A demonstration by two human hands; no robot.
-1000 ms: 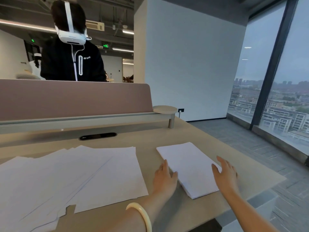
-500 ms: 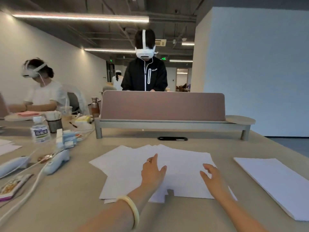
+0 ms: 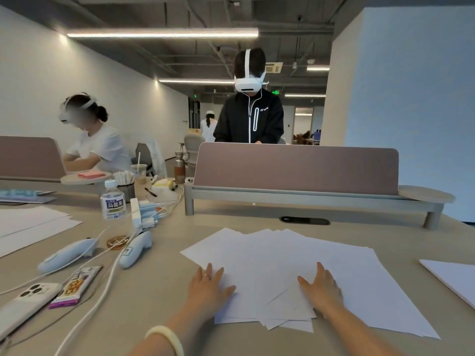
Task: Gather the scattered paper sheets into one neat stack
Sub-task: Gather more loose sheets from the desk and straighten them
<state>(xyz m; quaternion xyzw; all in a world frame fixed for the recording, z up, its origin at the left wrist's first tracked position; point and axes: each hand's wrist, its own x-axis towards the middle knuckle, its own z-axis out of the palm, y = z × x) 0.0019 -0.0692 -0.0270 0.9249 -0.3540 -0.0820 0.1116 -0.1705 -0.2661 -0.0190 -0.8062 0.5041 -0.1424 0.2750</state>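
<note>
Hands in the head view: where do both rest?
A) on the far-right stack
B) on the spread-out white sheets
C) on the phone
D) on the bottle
B: the left hand and right hand lie flat on the overlapping paper sheets.

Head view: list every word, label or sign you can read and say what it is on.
"烏龍茶": label of the plastic bottle; the smaller print there is too small to read.
"YONEX", seemingly: chest of the black jacket, small.
Snack packet: print too blurred.
Green ceiling signs: too small to read.
Paper sheets: no text visible.
</note>
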